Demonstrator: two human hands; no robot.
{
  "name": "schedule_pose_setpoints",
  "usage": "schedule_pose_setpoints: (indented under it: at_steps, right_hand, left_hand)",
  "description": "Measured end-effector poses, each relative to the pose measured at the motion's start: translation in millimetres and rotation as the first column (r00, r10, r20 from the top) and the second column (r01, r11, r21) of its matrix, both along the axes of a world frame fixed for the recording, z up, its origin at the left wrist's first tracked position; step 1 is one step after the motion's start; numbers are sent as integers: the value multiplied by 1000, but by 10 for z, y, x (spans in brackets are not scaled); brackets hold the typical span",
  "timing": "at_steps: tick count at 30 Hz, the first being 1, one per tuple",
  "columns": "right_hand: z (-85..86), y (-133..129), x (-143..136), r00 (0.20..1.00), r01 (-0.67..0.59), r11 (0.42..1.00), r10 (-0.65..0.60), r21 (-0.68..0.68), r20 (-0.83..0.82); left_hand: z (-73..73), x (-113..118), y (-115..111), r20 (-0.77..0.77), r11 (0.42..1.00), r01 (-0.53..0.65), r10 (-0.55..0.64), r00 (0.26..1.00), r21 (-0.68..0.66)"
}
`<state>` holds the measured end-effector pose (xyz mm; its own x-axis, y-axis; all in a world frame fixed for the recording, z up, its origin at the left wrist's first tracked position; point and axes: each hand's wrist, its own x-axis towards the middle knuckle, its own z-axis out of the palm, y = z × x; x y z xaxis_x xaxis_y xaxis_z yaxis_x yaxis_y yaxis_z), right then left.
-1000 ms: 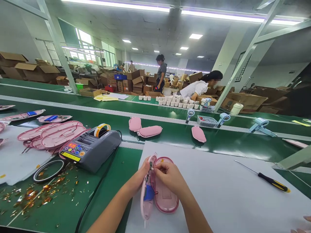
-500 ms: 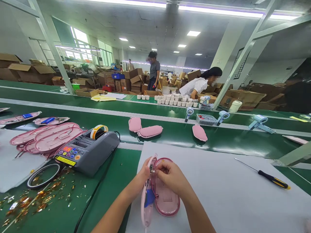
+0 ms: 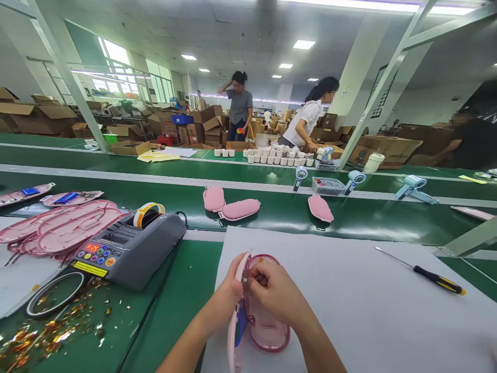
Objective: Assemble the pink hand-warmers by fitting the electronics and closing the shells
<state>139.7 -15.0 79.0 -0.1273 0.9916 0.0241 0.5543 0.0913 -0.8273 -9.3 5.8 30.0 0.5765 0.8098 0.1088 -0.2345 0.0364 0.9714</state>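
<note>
Two hands at work: left hand (image 3: pixel 229 290) grips upright pink half-shell (image 3: pixel 234 331), blue part (image 3: pixel 241 322) inside; right hand (image 3: pixel 272 290) pinches at its inner side, fingertips closed. Landmark: tape dispenser (image 3: pixel 134 248). Right of it, open pink shell (image 3: pixel 268 331) lies beside the held half on white sheet (image 3: pixel 349 300); screwdriver (image 3: pixel 438 280) farther right.
</note>
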Motion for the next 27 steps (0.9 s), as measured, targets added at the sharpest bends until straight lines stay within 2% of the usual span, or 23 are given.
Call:
schedule_pose_setpoints:
  at_steps: [4,7,10,12,13,14,15,17,18,19,20,23,25,27]
  right_hand:
    - [18,-11,-27,1000,14,1000,-14,-20,21]
    - [5,-2,-74,998,38,999,-38,-3,49]
    - [-33,-7,-55,993,111,983,-117,148,31]
    - [-67,-23,45,974,222,936,-223,275,-28]
    - [-84,-30,116,957,288,912,-288,292,-47]
    - [-102,-36,193,941,335,907,-336,253,-40]
    - [-118,-40,264,939,342,926,-345,160,-11]
    - [-143,-41,353,972,236,968,-236,-82,18]
    - [-152,-39,358,985,171,974,-173,-151,-4]
    - [-160,-37,336,988,141,977,-149,-159,-39]
    - [-170,-33,290,984,155,981,-164,-113,-74]
    - [-239,-17,88,949,290,953,-273,92,-159]
    - [-326,-5,-21,947,234,967,-202,103,-250]
    - [-420,10,-67,920,112,993,-93,27,-381]
  left_hand:
    - [-12,3,0,-52,999,4,-1,999,54]
    - [-44,1,54,-62,1000,5,-5,998,13]
    - [-93,5,120,-7,996,19,-20,1000,-91]
    - [-118,12,146,67,988,29,-19,998,-154]
    - [-125,15,151,99,982,22,-3,995,-186]
    - [-127,17,150,127,975,11,17,992,-221]
    - [-123,17,145,152,967,0,41,988,-257]
    - [-104,7,128,195,951,-21,84,977,-307]
    - [-91,-2,120,210,947,-25,97,973,-319]
    - [-78,-16,113,220,947,-37,112,969,-320]
    - [-65,-33,111,220,949,-62,135,966,-309]
    - [-37,-100,133,189,954,-169,219,957,-249]
    - [-23,-146,163,156,952,-209,247,956,-223]
    - [-2,-184,188,124,952,-245,270,955,-185]
